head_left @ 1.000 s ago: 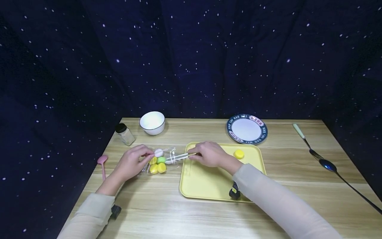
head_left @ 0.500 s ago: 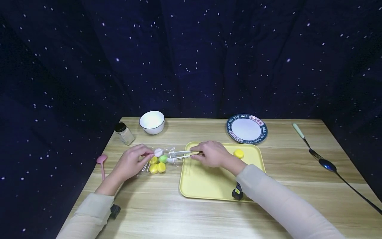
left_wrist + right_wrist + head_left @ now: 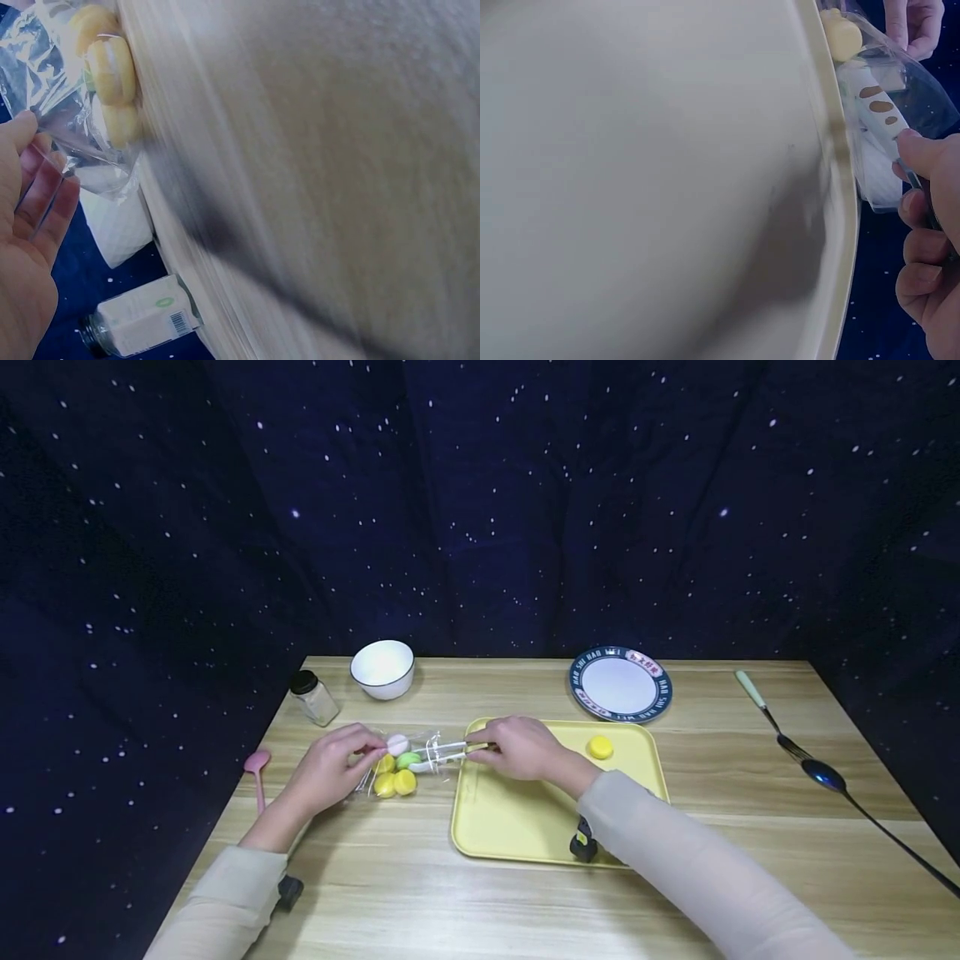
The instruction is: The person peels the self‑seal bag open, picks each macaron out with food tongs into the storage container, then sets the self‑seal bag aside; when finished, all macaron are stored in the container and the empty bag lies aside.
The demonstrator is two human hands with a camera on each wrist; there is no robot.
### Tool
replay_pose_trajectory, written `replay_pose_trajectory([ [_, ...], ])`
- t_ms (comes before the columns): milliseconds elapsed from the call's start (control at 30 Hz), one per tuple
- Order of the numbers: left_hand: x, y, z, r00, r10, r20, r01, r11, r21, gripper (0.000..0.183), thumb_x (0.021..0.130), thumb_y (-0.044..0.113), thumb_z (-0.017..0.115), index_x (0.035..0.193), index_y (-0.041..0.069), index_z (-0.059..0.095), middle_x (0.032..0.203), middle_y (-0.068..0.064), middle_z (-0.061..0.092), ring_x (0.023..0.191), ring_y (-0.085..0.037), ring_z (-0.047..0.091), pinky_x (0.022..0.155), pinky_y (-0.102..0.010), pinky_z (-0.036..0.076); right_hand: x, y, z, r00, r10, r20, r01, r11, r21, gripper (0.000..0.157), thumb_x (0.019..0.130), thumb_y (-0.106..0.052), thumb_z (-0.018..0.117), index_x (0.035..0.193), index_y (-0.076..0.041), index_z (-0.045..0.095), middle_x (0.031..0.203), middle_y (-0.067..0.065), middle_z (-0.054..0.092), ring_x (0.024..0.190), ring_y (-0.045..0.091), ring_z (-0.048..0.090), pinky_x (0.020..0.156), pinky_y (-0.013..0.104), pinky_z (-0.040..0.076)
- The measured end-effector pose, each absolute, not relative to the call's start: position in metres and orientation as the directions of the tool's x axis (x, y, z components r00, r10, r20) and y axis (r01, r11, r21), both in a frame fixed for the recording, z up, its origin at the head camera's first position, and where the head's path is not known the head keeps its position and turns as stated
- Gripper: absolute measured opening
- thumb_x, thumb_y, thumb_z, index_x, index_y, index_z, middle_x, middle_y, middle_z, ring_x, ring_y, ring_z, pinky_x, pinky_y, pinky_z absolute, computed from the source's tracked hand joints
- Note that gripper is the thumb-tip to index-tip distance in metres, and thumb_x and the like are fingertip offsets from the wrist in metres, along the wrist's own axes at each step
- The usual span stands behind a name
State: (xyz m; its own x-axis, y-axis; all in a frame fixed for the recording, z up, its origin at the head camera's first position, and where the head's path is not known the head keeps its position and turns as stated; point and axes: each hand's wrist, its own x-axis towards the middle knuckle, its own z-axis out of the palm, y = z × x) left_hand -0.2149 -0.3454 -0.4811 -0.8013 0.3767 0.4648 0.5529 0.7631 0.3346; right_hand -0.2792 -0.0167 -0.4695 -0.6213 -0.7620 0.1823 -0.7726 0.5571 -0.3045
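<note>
In the head view my left hand (image 3: 330, 768) pinches the edge of a clear plastic bag (image 3: 49, 82) between thumb and fingers. Inside the bag lie several macarons: yellow ones (image 3: 405, 782), a green one (image 3: 408, 760) and a pale one (image 3: 397, 744). My right hand (image 3: 521, 747) holds a pair of white-ended tongs (image 3: 450, 760), whose arms reach into the bag's mouth. The tong tips stand apart, on either side of the green macaron; whether they touch it I cannot tell. Brown spots mark the tongs' white end in the right wrist view.
Below my right hand is a yellow tray (image 3: 510, 827) with one yellow macaron (image 3: 600, 747) on it. Behind stand a white bowl (image 3: 383, 668), a black-lidded jar (image 3: 315, 697) and a dark-rimmed plate (image 3: 621, 685). A pink spoon (image 3: 257, 764) lies left; a fork (image 3: 772, 718) and long spoon (image 3: 828, 777) lie right.
The tongs drew back to the right and spread, then moved left again towards the green macaron, which shifted slightly. My left hand has stayed on the bag's edge.
</note>
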Motion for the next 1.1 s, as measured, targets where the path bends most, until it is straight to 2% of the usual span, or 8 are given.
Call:
replay_pose_trajectory([
  [200, -0.215, -0.345, -0.481, -0.803, 0.379, 0.461, 0.553, 0.762, 0.337, 0.01, 0.086, 0.018, 0.073, 0.095, 0.02, 0.07, 0.093, 0.015, 0.063, 0.086, -0.002, 0.059, 0.077, -0.027, 0.051, -0.276, 0.0, -0.465, -0.652, -0.736, 0.184, -0.746, 0.579, -0.33, 0.03, 0.091, -0.044, 0.063, 0.116, -0.028, 0.07, 0.072, -0.016, 0.055, 0.057, 0.007, 0.047, 0.047, 0.026, 0.039],
  [333, -0.215, -0.344, -0.481, -0.808, 0.379, 0.451, 0.549, 0.762, 0.343, 0.009, 0.087, 0.019, 0.072, 0.095, 0.019, 0.071, 0.093, 0.015, 0.063, 0.086, -0.002, 0.059, 0.077, -0.027, 0.051, -0.274, 0.023, -0.46, -0.666, -0.718, 0.201, -0.735, 0.587, -0.341, 0.032, 0.091, -0.044, 0.062, 0.116, -0.025, 0.07, 0.078, -0.015, 0.06, 0.058, 0.006, 0.049, 0.047, 0.027, 0.039],
  [533, -0.216, -0.343, -0.481, -0.815, 0.375, 0.442, 0.542, 0.762, 0.353, 0.008, 0.087, 0.02, 0.072, 0.095, 0.021, 0.07, 0.092, 0.016, 0.062, 0.086, -0.002, 0.058, 0.078, -0.026, 0.051, -0.274, 0.072, -0.455, -0.676, -0.691, 0.257, -0.731, 0.582, -0.357, 0.033, 0.092, -0.042, 0.061, 0.115, -0.02, 0.071, 0.094, -0.008, 0.069, 0.069, 0.007, 0.058, 0.06, 0.029, 0.048],
  [700, -0.217, -0.344, -0.482, -0.815, 0.377, 0.441, 0.543, 0.764, 0.349, 0.008, 0.087, 0.019, 0.072, 0.094, 0.022, 0.07, 0.092, 0.015, 0.063, 0.086, -0.001, 0.058, 0.078, -0.026, 0.051, -0.273, 0.111, -0.452, -0.726, -0.625, 0.288, -0.683, 0.607, -0.406, 0.029, 0.092, -0.04, 0.063, 0.112, -0.021, 0.072, 0.106, -0.008, 0.069, 0.088, 0.01, 0.065, 0.079, 0.035, 0.053],
  [767, -0.218, -0.345, -0.482, -0.816, 0.376, 0.44, 0.541, 0.765, 0.35, 0.009, 0.087, 0.018, 0.072, 0.094, 0.022, 0.07, 0.092, 0.015, 0.063, 0.086, -0.002, 0.058, 0.077, -0.027, 0.052, -0.273, 0.122, -0.451, -0.735, -0.61, 0.296, -0.675, 0.619, -0.401, 0.027, 0.091, -0.039, 0.063, 0.111, -0.022, 0.072, 0.108, -0.008, 0.069, 0.096, 0.01, 0.064, 0.082, 0.037, 0.053],
  [867, -0.218, -0.346, -0.483, -0.817, 0.376, 0.438, 0.54, 0.763, 0.354, 0.009, 0.087, 0.018, 0.072, 0.094, 0.023, 0.07, 0.091, 0.015, 0.062, 0.085, -0.002, 0.058, 0.077, -0.026, 0.052, -0.271, 0.133, -0.451, -0.736, -0.61, 0.292, -0.675, 0.633, -0.378, 0.027, 0.092, -0.039, 0.063, 0.111, -0.022, 0.072, 0.106, -0.007, 0.07, 0.085, 0.009, 0.065, 0.074, 0.037, 0.054],
  [967, -0.219, -0.345, -0.484, -0.816, 0.381, 0.435, 0.545, 0.76, 0.354, 0.008, 0.088, 0.018, 0.071, 0.094, 0.023, 0.069, 0.091, 0.016, 0.062, 0.085, -0.002, 0.058, 0.077, -0.026, 0.052, -0.268, 0.137, -0.452, -0.728, -0.625, 0.282, -0.684, 0.639, -0.351, 0.028, 0.092, -0.04, 0.062, 0.112, -0.022, 0.072, 0.104, -0.006, 0.07, 0.082, 0.007, 0.064, 0.073, 0.036, 0.054],
  [1100, -0.22, -0.343, -0.484, -0.817, 0.382, 0.432, 0.544, 0.76, 0.356, 0.008, 0.088, 0.019, 0.071, 0.095, 0.023, 0.069, 0.091, 0.016, 0.062, 0.085, -0.002, 0.058, 0.075, -0.026, 0.052, -0.261, 0.136, -0.456, -0.701, -0.658, 0.274, -0.711, 0.621, -0.329, 0.03, 0.092, -0.04, 0.062, 0.113, -0.02, 0.071, 0.096, -0.01, 0.069, 0.07, 0.002, 0.058, 0.065, 0.028, 0.051],
])
